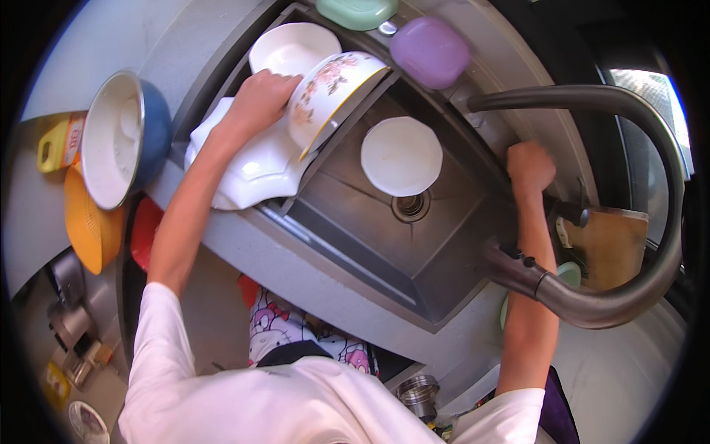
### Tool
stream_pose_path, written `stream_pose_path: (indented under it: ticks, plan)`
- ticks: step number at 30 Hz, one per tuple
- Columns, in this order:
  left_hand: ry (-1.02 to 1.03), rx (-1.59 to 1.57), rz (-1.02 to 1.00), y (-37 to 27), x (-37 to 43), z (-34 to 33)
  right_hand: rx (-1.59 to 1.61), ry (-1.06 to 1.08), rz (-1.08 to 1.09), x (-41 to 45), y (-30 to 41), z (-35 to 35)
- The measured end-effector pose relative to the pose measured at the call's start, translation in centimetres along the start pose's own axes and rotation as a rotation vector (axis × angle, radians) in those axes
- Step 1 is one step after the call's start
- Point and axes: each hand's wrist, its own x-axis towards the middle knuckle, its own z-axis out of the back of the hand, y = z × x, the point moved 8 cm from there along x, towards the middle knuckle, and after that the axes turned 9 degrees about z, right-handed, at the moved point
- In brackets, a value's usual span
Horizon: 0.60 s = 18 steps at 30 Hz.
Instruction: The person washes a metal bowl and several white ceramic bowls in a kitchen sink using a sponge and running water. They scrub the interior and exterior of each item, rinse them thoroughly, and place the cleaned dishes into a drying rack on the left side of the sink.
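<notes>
My left hand [263, 100] grips the rim of a floral white bowl [331, 91], which is tilted at the divider of the sink. Under my left forearm lies a scalloped white dish [260, 166], and a second white bowl [294, 47] is behind my hand. A white plate or shallow bowl [401, 155] rests in the dark metal sink [383, 238] beside the drain [411, 206]. My right hand [531, 164] is closed at the right back edge of the sink, near the faucet base; whether it holds anything is hidden.
A large curved faucet [604, 311] arches over my right forearm. Green [358, 11] and purple [430, 53] plastic containers stand behind the sink. A blue-and-white basin [113, 139] and an orange colander [91, 222] are at the left. A wooden cutting board [615, 244] stands at the right.
</notes>
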Motion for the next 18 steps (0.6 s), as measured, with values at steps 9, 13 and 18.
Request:
stream_pose_path:
  ticks: [9,13,18]
  plan:
    - [0.391,-0.133,0.110,1.4,0.8,-2.0,0.049,-0.029,-0.040,0.0,-0.5,0.5]
    - [0.151,-0.159,0.029,1.0,0.0,0.4,0.062,-0.027,-0.006,0.5,-0.2,0.8]
    - [-0.349,-0.397,0.576,-0.7,-4.9,9.3,0.101,-0.020,-0.047,0.0,-1.0,0.2]
